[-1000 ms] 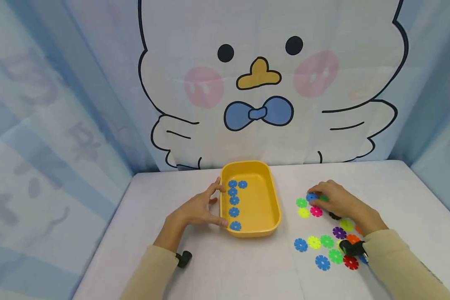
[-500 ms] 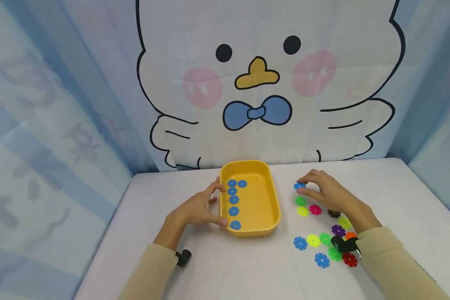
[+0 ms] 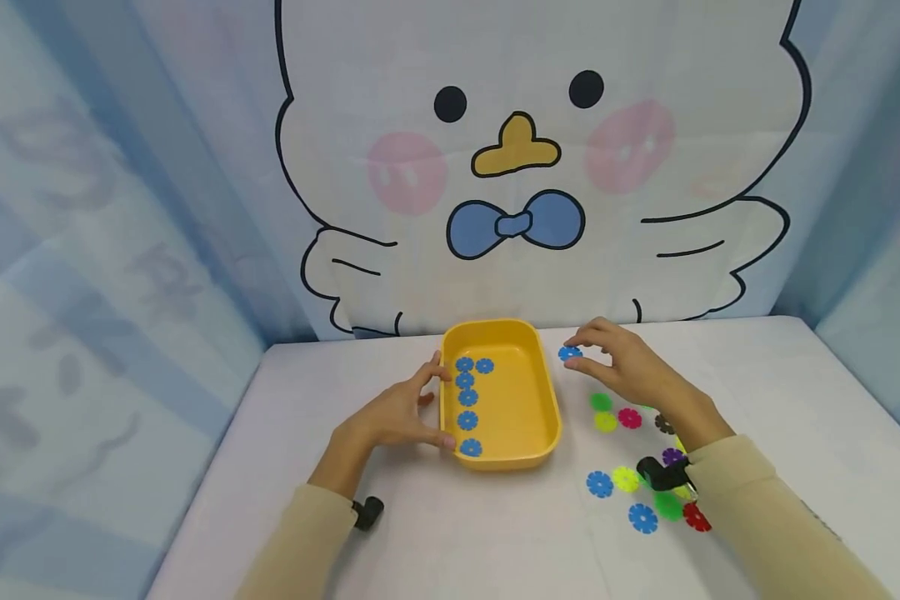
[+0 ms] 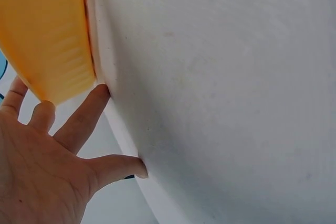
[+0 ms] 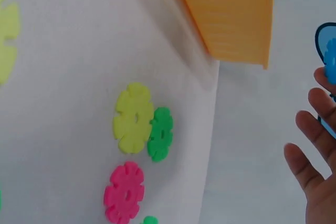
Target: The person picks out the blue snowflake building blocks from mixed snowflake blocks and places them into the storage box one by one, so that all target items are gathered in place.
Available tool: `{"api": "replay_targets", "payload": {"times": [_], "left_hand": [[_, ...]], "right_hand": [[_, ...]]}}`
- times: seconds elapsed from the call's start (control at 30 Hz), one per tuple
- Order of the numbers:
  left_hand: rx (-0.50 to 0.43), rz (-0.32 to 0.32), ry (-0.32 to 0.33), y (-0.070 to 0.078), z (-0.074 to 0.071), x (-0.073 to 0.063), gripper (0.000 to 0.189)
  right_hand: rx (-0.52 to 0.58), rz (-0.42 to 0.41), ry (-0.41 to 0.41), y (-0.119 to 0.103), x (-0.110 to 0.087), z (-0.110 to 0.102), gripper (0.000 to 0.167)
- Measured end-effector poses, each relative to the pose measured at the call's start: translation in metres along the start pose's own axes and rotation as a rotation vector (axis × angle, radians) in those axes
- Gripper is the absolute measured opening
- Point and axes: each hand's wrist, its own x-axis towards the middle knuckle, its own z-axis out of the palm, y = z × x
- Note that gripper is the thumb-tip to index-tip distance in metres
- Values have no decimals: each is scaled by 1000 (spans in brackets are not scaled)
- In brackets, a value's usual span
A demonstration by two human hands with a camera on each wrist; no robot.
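Note:
My right hand (image 3: 630, 367) pinches a blue flower-shaped disc (image 3: 570, 353) between thumb and fingertips, raised just beyond the right rim of the yellow tray (image 3: 551, 400). In the right wrist view the blue disc (image 5: 330, 61) shows at the edge, with the other fingers (image 5: 315, 129) spread. Against the tray's left side rests my left hand (image 3: 397, 412), its thumb and a fingertip at the rim. The left wrist view shows its fingers (image 4: 84, 116) fairly straight and spread beside the tray wall (image 4: 52, 40). Inside the tray, several blue discs (image 3: 467, 420) form a column, with another blue disc (image 3: 484, 366) beside its top.
Loose discs lie on the white table (image 3: 487, 542) to the right: green (image 3: 601, 402), yellow (image 3: 605, 422), pink (image 3: 630, 417), blue (image 3: 642, 518), red (image 3: 697, 517) and more, some under the right forearm. A printed curtain (image 3: 525, 283) hangs right behind the table.
My right hand has lifted the blue disc from the loose discs and carried it left and back, close to the tray. My left hand stays on the tray's side.

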Motion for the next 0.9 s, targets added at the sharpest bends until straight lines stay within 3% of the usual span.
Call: {"api": "replay_targets", "payload": {"times": [0.53,0.9], "left_hand": [[-8,-6,2,-2,-3,-3,99],[-19,24,-8,0,0,3,98]], "right_hand": [[152,-81,-5,-37,37,23,30],[135,-128,-23,-48,48,18,32]]}}
